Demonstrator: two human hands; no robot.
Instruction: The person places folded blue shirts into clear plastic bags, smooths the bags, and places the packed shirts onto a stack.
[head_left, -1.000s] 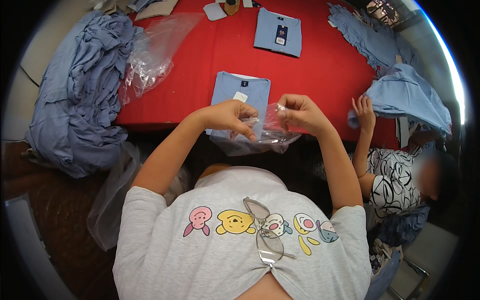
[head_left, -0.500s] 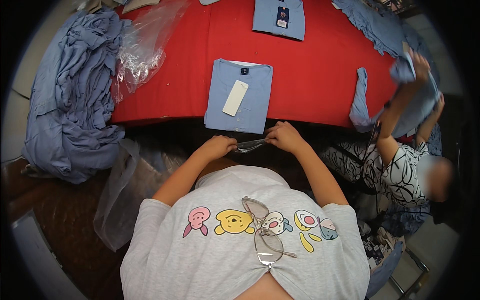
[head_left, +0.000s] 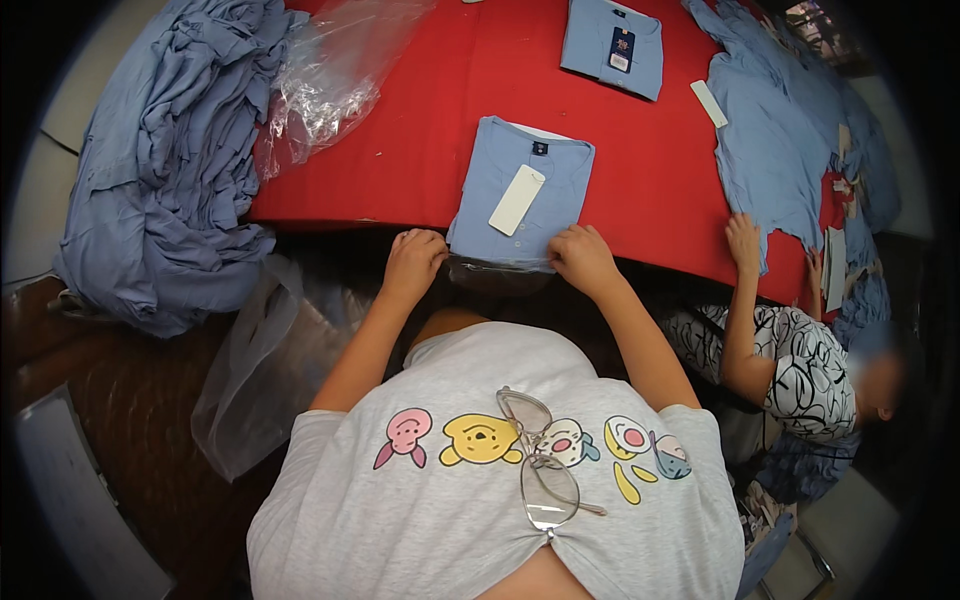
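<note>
A light blue folded shirt (head_left: 562, 190) with buttons lies at the near edge of the red table, a blank white tag (head_left: 517, 200) slanting across it. Below its bottom edge, a clear plastic bag (head_left: 497, 274) stretches between my hands, its mouth at or around the shirt's lower end. Closed fingers of my left hand (head_left: 414, 264) pinch the bag's left side by the shirt's lower left corner. On the opposite side my right hand (head_left: 583, 257) is closed at the lower right corner, gripping the bag's other side. How far the shirt sits inside the bag is hard to tell.
Another folded blue shirt (head_left: 588, 40) with a dark tag lies farther back on the red cloth (head_left: 420, 150). A heap of blue garments (head_left: 165, 190) and clear plastic (head_left: 335, 80) are at left. At right, a co-worker's hand (head_left: 743, 242) touches a spread blue shirt (head_left: 765, 140).
Both my hands have moved forward and apart, bringing the bag up to the shirt's lower edge. The co-worker has laid the lifted blue garment flat on the table. My view has shifted left.
</note>
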